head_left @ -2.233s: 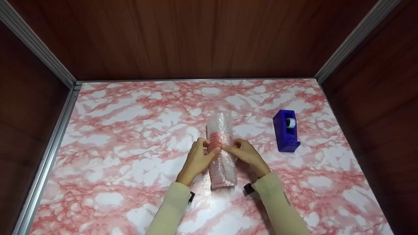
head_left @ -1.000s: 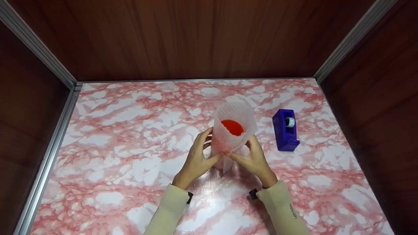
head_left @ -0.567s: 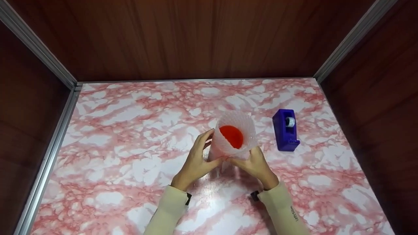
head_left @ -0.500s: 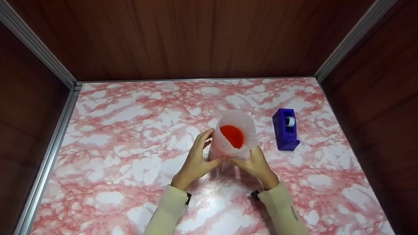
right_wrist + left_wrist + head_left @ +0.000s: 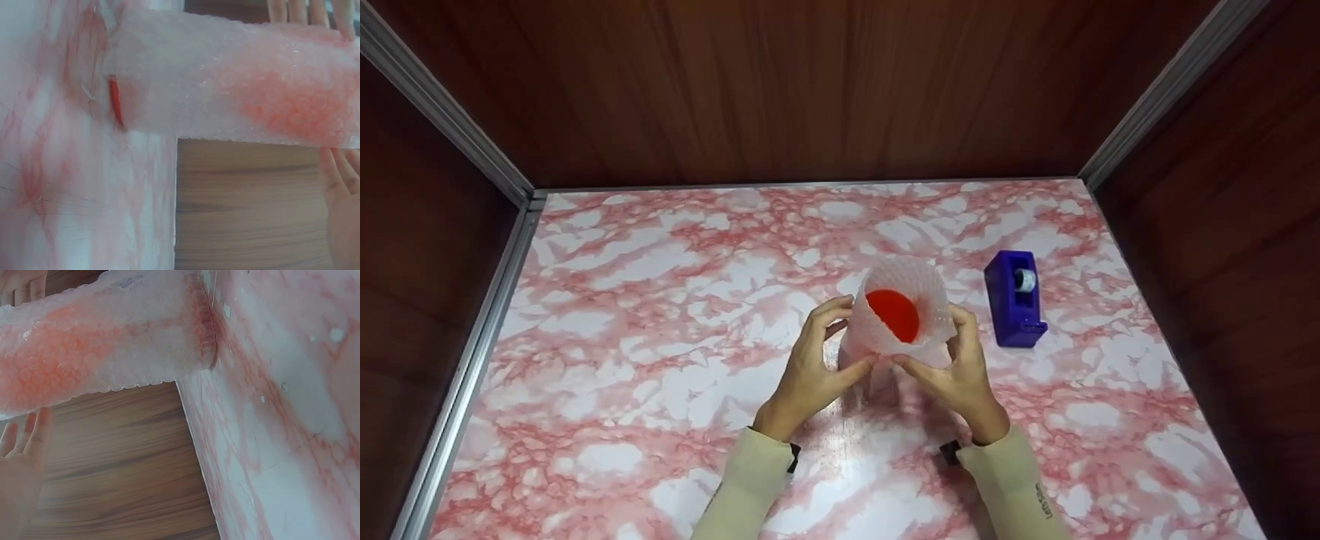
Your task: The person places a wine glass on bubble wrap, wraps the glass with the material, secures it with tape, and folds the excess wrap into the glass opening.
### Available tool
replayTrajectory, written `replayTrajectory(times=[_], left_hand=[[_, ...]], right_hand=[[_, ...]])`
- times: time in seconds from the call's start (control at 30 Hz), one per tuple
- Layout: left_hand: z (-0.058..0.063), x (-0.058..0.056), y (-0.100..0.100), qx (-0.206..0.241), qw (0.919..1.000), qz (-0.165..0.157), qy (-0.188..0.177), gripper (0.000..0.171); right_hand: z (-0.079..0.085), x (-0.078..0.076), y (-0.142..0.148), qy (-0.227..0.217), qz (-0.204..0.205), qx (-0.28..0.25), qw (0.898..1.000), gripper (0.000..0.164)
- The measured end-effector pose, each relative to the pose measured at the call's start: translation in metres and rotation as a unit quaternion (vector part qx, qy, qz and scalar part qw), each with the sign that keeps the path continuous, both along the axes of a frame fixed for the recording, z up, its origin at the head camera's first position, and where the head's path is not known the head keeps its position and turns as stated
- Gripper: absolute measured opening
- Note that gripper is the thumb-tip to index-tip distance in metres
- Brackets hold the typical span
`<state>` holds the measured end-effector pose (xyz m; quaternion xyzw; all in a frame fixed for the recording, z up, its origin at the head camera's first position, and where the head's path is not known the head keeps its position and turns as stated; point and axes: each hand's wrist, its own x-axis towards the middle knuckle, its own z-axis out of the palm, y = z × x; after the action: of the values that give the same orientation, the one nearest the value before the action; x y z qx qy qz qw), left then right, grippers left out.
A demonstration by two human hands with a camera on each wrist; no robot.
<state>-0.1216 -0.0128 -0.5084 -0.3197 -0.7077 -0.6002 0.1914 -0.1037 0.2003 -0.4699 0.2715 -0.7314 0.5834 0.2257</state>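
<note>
A cylinder rolled in bubble wrap (image 5: 877,334) stands upright on the table in the head view, its wrap rising above a round red-orange top (image 5: 894,315) inside. In the wrist views the bubble wrap (image 5: 140,337) shows orange through its upper part, and a red edge (image 5: 116,102) peeks out at the base. My left hand (image 5: 810,371) holds the left side, thumb at the front and fingers round the side. On the other side my right hand (image 5: 966,379) holds the wrap likewise, its thumb near the left one. The far side of the roll is hidden.
A purple tape dispenser (image 5: 1014,300) with a roll of tape (image 5: 1024,280) stands to the right of my right hand. The red-and-white marbled table (image 5: 660,315) is bordered by dark wood panels (image 5: 810,90) and metal rails (image 5: 472,330).
The roll, first lying along the table, has been tilted up to stand upright. Just now my right fingers have shifted up along its right side, and the thumbs have parted slightly.
</note>
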Motion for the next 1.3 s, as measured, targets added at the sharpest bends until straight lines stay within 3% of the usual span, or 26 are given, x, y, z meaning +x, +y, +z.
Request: replayTrajectory(times=[0.13, 0.37, 0.57, 0.73, 1.03, 1.17, 1.3], left_hand=[[-0.002, -0.001, -0.002, -0.004, 0.9998, -0.009, 0.014, 0.057], [-0.004, -0.002, -0.003, -0.038, 0.9980, 0.023, 0.045, 0.050], [-0.005, -0.003, -0.002, -0.052, 0.9967, 0.033, 0.053, 0.044], [-0.005, -0.004, -0.001, -0.058, 0.9953, 0.038, 0.069, 0.042], [-0.007, -0.004, -0.002, -0.058, 0.9943, 0.049, 0.075, 0.041], [-0.007, -0.004, -0.002, -0.055, 0.9946, 0.052, 0.071, 0.040], [-0.009, -0.005, -0.002, -0.052, 0.9946, 0.053, 0.073, 0.040]], right_hand=[[-0.001, -0.002, -0.002, 0.039, 0.001, -0.004, 0.999, 0.080], [0.001, -0.003, -0.003, 0.088, -0.012, 0.044, 0.995, 0.056], [0.003, -0.003, -0.005, 0.128, -0.025, 0.077, 0.989, 0.039], [0.000, -0.005, -0.005, 0.145, -0.013, 0.072, 0.987, 0.036], [-0.038, -0.018, 0.008, 0.139, -0.031, 0.119, 0.983, 0.037], [-0.039, -0.019, 0.010, 0.138, -0.045, 0.154, 0.977, 0.033], [-0.036, -0.021, 0.010, 0.154, -0.064, 0.205, 0.964, 0.028]])
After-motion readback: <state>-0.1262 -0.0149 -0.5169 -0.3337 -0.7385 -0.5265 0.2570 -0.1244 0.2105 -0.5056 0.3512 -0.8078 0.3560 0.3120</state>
